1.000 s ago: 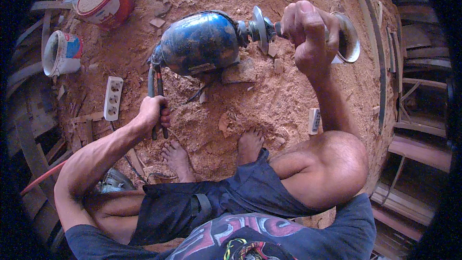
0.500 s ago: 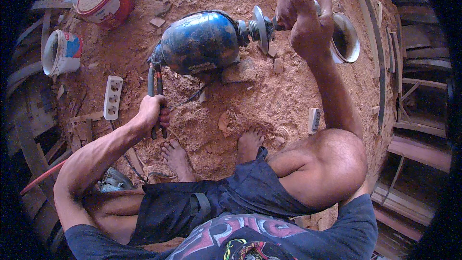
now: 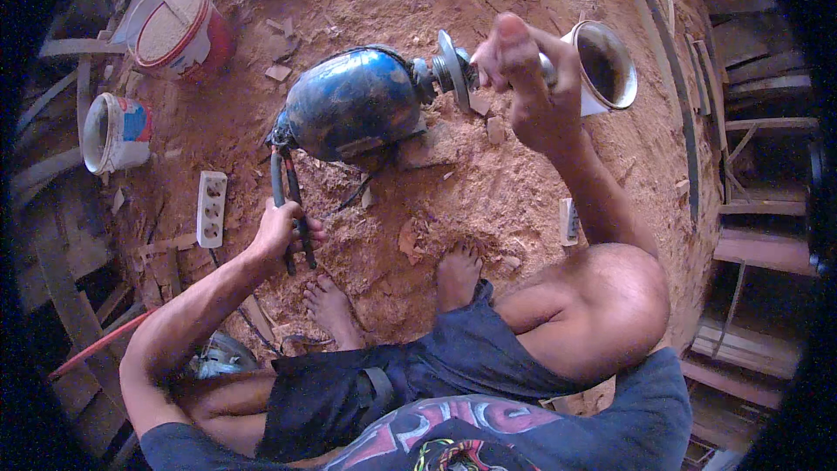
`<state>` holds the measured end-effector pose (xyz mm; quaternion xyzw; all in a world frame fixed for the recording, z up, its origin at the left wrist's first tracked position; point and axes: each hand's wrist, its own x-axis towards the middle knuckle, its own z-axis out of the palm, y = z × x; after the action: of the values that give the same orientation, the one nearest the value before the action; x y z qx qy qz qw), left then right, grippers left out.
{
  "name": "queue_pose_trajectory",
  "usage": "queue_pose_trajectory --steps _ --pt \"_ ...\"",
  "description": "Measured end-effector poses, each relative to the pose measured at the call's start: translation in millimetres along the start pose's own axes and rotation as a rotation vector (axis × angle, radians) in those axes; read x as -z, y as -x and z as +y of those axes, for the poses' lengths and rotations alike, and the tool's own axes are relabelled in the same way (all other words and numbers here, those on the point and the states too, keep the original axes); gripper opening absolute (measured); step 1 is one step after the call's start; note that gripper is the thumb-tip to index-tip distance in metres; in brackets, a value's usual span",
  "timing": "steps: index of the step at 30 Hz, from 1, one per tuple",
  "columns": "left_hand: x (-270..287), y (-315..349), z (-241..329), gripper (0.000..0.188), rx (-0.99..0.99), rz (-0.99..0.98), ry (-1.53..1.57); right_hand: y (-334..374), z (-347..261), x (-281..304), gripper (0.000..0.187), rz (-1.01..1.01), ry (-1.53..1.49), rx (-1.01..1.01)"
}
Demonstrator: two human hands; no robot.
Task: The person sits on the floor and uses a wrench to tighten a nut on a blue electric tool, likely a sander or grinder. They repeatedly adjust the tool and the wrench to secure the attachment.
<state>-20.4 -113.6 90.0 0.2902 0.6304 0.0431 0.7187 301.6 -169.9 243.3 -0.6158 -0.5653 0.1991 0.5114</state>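
Note:
A blue, dust-smeared electric motor (image 3: 353, 105) lies on its side ahead of me, with a ringed shaft fitting and a metal disc (image 3: 452, 70) on its right end. My left hand (image 3: 288, 231) is closed around the dark handles of pliers (image 3: 296, 249). Their jaws reach the motor's left end, where dirt and shadow hide the exact grip. My right hand (image 3: 536, 78) makes a fist at the far end of the shaft, just right of the disc. A bit of shiny metal shows between its fingers; the rest of that piece is hidden.
Sawdust and wood scraps cover the ground. A red-and-white bucket (image 3: 209, 44) and a smaller white tub (image 3: 138, 139) stand at left, near a white power strip (image 3: 212, 209). Another white bucket (image 3: 629, 78) sits just behind my right hand. Stacked boards (image 3: 767, 253) line the right side.
My right fist has come down toward me at the shaft's end. My left hand keeps its hold on the pliers. The whole view has shifted slightly.

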Motion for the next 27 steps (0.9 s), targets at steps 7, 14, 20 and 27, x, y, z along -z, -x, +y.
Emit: queue_pose_trajectory --steps 7,14,20,27 --pt "14.8 -9.6 2.2 0.013 -0.161 0.025 -0.063 40.9 0.8 15.5 0.059 0.191 -0.007 0.120" --pt "33.8 8.2 20.7 0.017 -0.351 0.044 -0.540 32.8 3.4 50.8 0.055 0.270 0.055 -0.163" --pt "39.6 48.6 48.3 0.019 -0.074 -0.101 -0.615 57.4 62.3 37.6 0.050 0.037 0.220 -0.438" --pt "17.1 64.7 52.5 0.015 0.198 -0.514 -0.559 141.0 156.5 2.6 0.048 -0.256 0.111 -0.931"
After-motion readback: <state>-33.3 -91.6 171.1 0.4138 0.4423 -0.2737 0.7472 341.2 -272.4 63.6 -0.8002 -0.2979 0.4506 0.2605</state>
